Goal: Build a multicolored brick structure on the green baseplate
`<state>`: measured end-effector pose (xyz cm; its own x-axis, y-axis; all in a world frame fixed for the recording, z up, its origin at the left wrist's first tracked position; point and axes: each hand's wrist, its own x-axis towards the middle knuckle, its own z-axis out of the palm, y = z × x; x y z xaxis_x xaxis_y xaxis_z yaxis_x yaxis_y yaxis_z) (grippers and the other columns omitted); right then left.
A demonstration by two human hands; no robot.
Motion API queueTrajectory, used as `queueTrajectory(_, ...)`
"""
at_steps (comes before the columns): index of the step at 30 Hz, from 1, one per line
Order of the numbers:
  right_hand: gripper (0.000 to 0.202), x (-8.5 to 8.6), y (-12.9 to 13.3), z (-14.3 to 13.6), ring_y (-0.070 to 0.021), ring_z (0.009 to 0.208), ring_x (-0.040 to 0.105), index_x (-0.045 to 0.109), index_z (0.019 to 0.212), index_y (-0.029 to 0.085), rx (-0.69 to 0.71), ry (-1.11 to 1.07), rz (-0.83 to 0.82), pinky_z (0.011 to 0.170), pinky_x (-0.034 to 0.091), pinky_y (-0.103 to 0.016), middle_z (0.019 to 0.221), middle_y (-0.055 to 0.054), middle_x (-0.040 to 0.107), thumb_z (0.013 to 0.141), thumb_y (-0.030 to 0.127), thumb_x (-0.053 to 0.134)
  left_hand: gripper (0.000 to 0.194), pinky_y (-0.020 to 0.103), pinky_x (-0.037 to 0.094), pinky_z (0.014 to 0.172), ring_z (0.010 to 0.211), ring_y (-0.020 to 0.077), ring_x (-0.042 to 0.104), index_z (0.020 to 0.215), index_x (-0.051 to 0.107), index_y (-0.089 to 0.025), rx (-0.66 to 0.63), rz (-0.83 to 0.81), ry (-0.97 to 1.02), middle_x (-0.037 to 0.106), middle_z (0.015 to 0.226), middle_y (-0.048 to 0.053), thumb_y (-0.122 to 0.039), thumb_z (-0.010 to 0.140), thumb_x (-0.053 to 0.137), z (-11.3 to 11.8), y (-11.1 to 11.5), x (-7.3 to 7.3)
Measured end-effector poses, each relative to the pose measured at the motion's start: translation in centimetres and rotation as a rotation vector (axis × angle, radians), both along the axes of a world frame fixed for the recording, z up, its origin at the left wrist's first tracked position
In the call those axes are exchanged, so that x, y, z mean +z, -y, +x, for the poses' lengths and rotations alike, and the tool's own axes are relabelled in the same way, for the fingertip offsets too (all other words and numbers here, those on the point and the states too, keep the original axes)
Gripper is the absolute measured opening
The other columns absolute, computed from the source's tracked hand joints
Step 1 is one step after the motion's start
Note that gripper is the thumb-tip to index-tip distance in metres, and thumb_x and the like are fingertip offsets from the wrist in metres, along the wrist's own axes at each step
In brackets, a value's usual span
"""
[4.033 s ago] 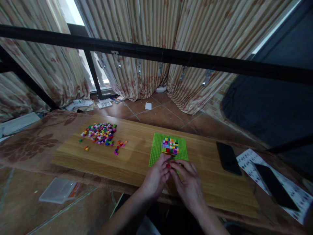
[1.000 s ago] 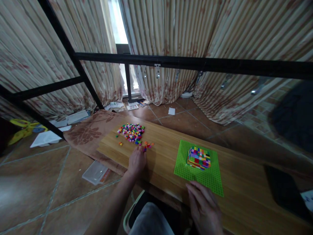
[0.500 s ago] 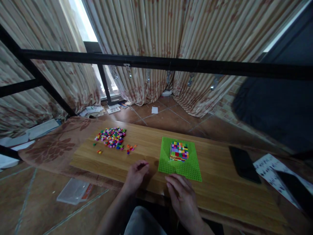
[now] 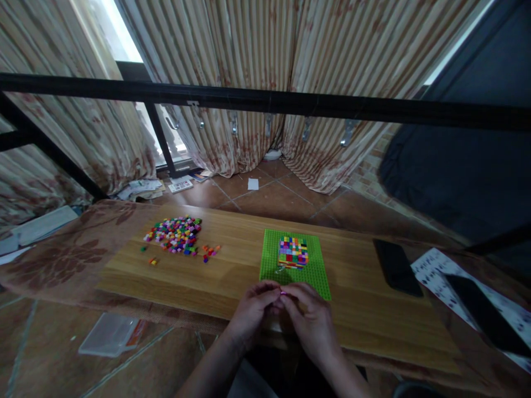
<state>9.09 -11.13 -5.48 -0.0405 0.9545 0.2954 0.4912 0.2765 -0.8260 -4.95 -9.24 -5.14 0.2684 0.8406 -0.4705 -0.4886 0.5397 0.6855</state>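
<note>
My left hand [image 4: 256, 309] and my right hand [image 4: 312, 316] meet fingertip to fingertip just in front of the green baseplate [image 4: 269, 251]. A tiny pink brick [image 4: 284, 293] shows between their fingertips, and both hands pinch it. On the baseplate stands a block of many-coloured small bricks [image 4: 293, 253], several layers high. A loose pile of small bricks [image 4: 176, 233] lies on the left part of the wooden board [image 4: 232, 249], with a few orange and red bricks [image 4: 211, 251] beside it.
A black phone [image 4: 397, 266] lies on the board's right side. Beyond it, another dark device [image 4: 485, 309] rests on a printed sheet [image 4: 431, 268]. A clear plastic box [image 4: 108, 334] is on the floor at lower left. A black rail [image 4: 249, 101] crosses behind the board.
My left hand has moved right to meet my right hand, and a pink brick now shows between their fingertips. The whole view has shifted a little.
</note>
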Motion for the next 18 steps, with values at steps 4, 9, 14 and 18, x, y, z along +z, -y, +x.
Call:
queueTrajectory(4, 0.015, 0.3, -1.0, 0.8, -0.0160, 0.089, 0.064, 0.070, 0.097, 0.025, -0.090, -0.064, 0.007, 0.080, 0.051, -0.031, 0.096, -0.003, 0.069, 0.087, 0.028, 0.059, 0.027, 0.020, 0.045, 0.061, 0.062, 0.0093, 0.059, 0.082, 0.066, -0.014, 0.025, 0.020, -0.004, 0.068, 0.074, 0.003, -0.026, 0.061, 0.079, 0.8, -0.6, 0.3)
queueTrajectory(9, 0.018, 0.6, -1.9, 1.6, -0.0149, 0.086, 0.064, 0.068, 0.101, 0.025, -0.120, -0.072, 0.062, 0.079, 0.052, -0.030, 0.097, -0.002, 0.068, 0.085, 0.025, 0.060, 0.028, 0.020, 0.043, 0.056, 0.059, 0.0082, 0.055, 0.084, 0.067, -0.014, 0.000, 0.029, -0.001, 0.065, 0.075, 0.002, -0.032, 0.064, 0.076, 1.7, -1.2, 0.5)
queueTrajectory(14, 0.022, 0.8, -2.0, 1.9, -0.0152, 0.090, 0.064, 0.067, 0.106, 0.027, -0.082, 0.000, 0.103, 0.080, 0.052, -0.030, 0.095, -0.002, 0.068, 0.086, 0.024, 0.059, 0.031, 0.018, 0.029, 0.046, 0.049, 0.0039, 0.040, 0.072, 0.063, -0.012, -0.042, 0.100, -0.020, 0.053, 0.061, -0.003, -0.040, 0.067, 0.076, 2.3, -1.6, 0.8)
queueTrajectory(18, 0.023, 0.9, -2.0, 2.0, -0.0153, 0.089, 0.064, 0.066, 0.107, 0.027, -0.060, 0.057, 0.126, 0.080, 0.053, -0.031, 0.095, -0.002, 0.069, 0.087, 0.022, 0.058, 0.034, 0.019, 0.021, 0.045, 0.046, 0.0029, 0.032, 0.074, 0.063, -0.012, -0.078, 0.081, 0.006, 0.042, 0.054, -0.007, -0.040, 0.064, 0.079, 2.4, -1.8, 0.8)
